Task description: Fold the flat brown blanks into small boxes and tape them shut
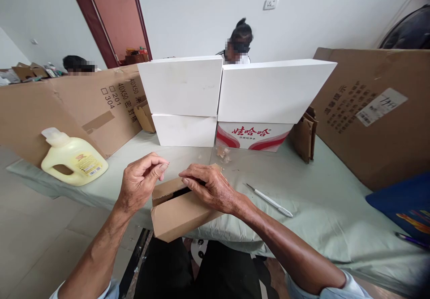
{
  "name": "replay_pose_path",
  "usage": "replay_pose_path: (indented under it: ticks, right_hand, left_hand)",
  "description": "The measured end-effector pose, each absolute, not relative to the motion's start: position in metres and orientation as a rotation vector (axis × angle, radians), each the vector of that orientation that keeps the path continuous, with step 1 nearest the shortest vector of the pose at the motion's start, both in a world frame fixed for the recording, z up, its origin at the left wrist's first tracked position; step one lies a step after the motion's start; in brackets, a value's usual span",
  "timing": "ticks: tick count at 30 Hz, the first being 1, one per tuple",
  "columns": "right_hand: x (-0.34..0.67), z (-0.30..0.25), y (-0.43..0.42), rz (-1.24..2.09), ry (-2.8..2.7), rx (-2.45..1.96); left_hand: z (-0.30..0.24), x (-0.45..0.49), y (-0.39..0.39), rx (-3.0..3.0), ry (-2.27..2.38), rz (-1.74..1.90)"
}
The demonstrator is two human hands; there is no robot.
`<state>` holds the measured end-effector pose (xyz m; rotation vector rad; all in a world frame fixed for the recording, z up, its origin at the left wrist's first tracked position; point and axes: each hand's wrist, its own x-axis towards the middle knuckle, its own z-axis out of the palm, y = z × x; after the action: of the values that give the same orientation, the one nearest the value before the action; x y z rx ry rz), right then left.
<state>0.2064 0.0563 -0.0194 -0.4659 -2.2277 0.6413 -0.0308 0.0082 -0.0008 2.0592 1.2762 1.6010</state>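
A small brown cardboard box point(184, 216) lies at the near edge of the table, its top slit part-way open and dark inside. My right hand point(210, 185) rests over the box's top right part, fingers stretched forward and thumb a little apart from them. It hides that end of the box. Above the box's left end, my left hand point(143, 178) is closed in a pinch, thumb against the bent fingers; whatever may be between them is too small to make out. A white pen-like tool with a thin metal tip point(270, 200) lies right of my right hand.
White boxes point(183, 86) stand stacked ahead, one with red lettering point(253, 135). Large cartons flank the table on the left point(67, 106) and right point(379, 147). A yellow detergent bottle point(75, 158) lies at left, a blue item point(403, 205) at right. Two people sit beyond the boxes.
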Motion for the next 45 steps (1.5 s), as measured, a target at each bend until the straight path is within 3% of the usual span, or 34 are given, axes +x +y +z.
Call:
replay_pose_path:
  ticks: [5, 11, 18, 20, 23, 26, 37, 45]
  right_hand:
    - [0.207, -0.022, 0.056, 0.59, -2.276, -0.468]
    - [0.207, -0.023, 0.046, 0.348, -2.371, -0.47]
    - [0.21, -0.02, 0.032, 0.273, -2.417, -0.416]
    - [0.21, -0.021, 0.032, 0.265, -2.428, -0.414]
    - [0.21, -0.021, 0.032, 0.232, -2.442, -0.434]
    - [0.212, -0.023, 0.03, 0.214, -2.442, -0.468]
    - [0.215, -0.027, 0.032, 0.166, -2.385, -0.503]
    - [0.219, -0.03, 0.026, 0.079, -2.363, -0.556]
  left_hand:
    - [-0.006, -0.037, 0.007, 2.012, 1.437, 1.666]
    - [0.012, -0.04, 0.006, 1.966, 1.392, 2.253]
    - [0.046, -0.038, -0.013, 1.98, 1.34, 2.639]
    - [0.043, -0.041, -0.002, 2.114, 1.419, 2.468]
    - [0.023, -0.052, 0.034, 2.479, 1.658, 1.731]
    - [-0.004, -0.066, 0.064, 2.518, 1.877, 1.318]
    - [-0.025, -0.076, 0.031, 2.073, 1.722, 1.659]
    - [-0.031, -0.089, 0.043, 1.881, 1.961, 1.454]
